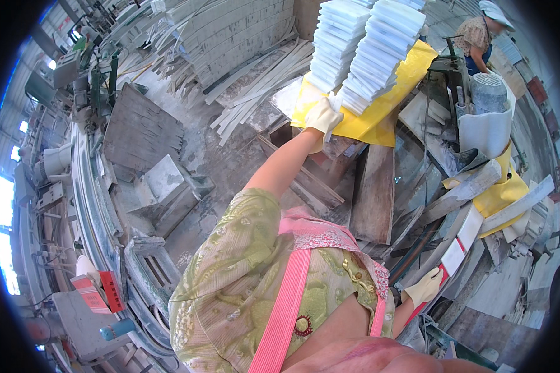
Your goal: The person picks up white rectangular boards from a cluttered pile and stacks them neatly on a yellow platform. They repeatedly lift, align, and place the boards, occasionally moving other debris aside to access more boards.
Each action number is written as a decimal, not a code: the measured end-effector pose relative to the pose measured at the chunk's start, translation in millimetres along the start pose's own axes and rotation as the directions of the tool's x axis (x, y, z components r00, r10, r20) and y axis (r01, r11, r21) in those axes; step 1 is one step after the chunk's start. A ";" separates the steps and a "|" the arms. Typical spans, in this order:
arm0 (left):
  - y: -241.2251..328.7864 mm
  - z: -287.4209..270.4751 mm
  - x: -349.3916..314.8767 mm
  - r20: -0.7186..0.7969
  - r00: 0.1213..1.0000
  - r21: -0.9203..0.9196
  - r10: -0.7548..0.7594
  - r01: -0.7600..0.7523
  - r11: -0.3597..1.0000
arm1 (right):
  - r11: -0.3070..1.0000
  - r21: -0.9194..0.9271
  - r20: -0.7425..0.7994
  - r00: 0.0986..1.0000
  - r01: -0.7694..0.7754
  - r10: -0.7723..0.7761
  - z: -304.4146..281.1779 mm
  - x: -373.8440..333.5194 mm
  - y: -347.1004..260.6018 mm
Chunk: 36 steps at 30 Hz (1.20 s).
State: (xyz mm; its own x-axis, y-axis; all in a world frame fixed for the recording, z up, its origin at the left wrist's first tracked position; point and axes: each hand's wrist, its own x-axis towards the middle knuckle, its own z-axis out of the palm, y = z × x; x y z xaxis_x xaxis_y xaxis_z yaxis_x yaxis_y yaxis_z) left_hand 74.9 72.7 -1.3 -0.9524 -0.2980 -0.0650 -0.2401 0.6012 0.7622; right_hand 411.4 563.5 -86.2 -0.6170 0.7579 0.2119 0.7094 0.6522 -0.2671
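Observation:
My left hand point(323, 118), in a cream glove, reaches forward to the near end of the stacked white stone strips point(379, 56). Its fingers are curled closed around the end of a pale strip at the foot of the stack. The strips stand in two tall leaning piles on a yellow sheet point(379, 133). Low on the right, my gloved right hand point(424, 287) lies with its fingers stretched out along a narrow red conveyor belt. Just past its fingertips, white stone pieces point(452, 257) sit in a row on the red surface.
A wooden board point(373, 193) leans below the yellow sheet. Long offcut strips point(255, 93) lie on the floor ahead. Curved machine rails point(93, 186) run down the left. A grey bucket point(490, 93) stands at right, and a co-worker point(479, 40) bends beyond it.

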 end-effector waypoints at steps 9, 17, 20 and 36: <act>3.6 -5.8 -3.5 0.069 0.998 -0.012 -0.009 0.010 1.000 | 0.999 0.038 0.027 0.999 -0.038 0.037 -3.4 -7.4 1.8; -12.0 8.0 14.0 -0.262 0.936 0.201 0.235 -0.186 0.962 | 0.995 0.064 0.047 0.997 -0.071 0.068 -37.0 -26.0 -33.5; -22.8 9.8 32.6 -0.209 0.856 0.488 0.473 -0.328 0.809 | 0.895 0.426 0.100 0.991 -0.128 0.095 -52.9 -40.6 -46.7; -15.0 2.0 31.6 0.216 0.968 -0.128 0.124 -0.098 0.987 | 0.894 -0.242 0.081 0.926 0.376 -0.368 -21.3 35.5 13.1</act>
State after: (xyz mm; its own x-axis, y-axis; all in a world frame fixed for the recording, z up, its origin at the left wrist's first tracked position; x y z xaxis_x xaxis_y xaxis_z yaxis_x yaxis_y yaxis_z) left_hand 48.1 55.8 -16.0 -0.9928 -0.0538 -0.1073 -0.1194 0.5278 0.8409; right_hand 406.0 599.2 -62.2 -0.8602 0.4609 0.2184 0.4846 0.8721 0.0682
